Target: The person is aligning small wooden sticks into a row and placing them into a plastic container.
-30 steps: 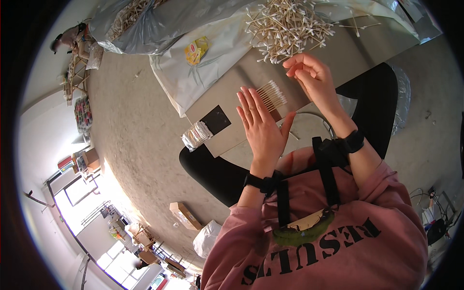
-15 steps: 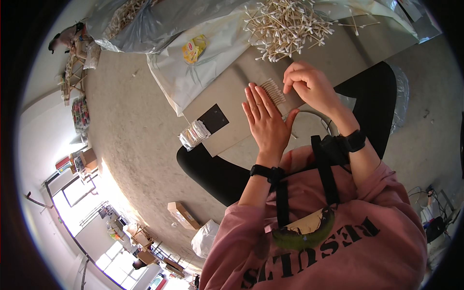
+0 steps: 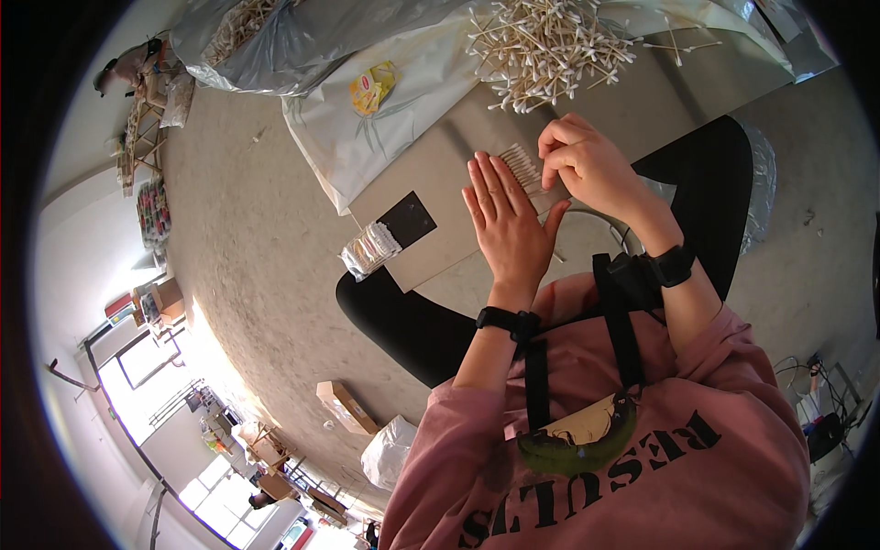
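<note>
Head view, only one here. Your left hand [image 3: 507,226] sits just right of frame centre, flat and palm down, fingers straight and close together, pressing on the board [image 3: 440,179]. It grips nothing. Fingertips touch the left end of a swab row [image 3: 525,168], a neat line of cotton swabs laid side by side on the board, centre-upper part of frame.

Your right hand [image 3: 587,165] is just right of that, upper centre-right, curled, fingers bent in narrow over the row's right end. Looks like it pinches or pushes the swabs, but can't tell if any swab is actually held; fingertips hide that bit. The two hands nearly meet at the row.

Loose swab pile [image 3: 548,41] lies at top centre, well above both hands, spread on the grey surface, apart from the row.

Other stuff: small black square [image 3: 408,218] on the board's lower left corner, w/ a clear packet [image 3: 368,249] of swabs touching its left edge. Pale sheet [image 3: 385,119] under the board, upper centre-left, yellow wrapper [image 3: 371,87] on it. Grey plastic bag [image 3: 302,37] at top left. Black bands on both wrists. Cardboard box [image 3: 346,407] on the floor, lower centre-left.
</note>
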Action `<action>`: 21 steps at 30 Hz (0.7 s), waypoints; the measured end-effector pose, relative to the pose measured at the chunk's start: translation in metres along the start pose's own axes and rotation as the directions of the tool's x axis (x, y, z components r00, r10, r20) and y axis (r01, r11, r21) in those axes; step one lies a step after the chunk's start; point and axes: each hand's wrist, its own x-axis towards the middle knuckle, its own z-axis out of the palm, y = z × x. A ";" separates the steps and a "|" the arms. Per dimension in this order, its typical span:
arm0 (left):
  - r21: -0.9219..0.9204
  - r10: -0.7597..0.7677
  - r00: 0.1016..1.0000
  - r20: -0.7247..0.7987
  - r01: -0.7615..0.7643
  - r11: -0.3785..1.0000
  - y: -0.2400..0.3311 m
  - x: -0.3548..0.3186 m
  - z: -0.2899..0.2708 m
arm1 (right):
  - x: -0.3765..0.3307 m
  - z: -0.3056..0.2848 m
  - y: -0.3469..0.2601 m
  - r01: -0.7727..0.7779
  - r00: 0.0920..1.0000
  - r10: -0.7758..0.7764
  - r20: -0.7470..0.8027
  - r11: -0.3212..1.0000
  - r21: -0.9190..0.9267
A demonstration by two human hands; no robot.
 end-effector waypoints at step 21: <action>0.005 0.008 1.000 -0.023 -0.008 1.000 0.001 0.000 -0.001 | 0.002 0.004 0.002 -0.025 0.995 0.028 -0.098 0.999 0.028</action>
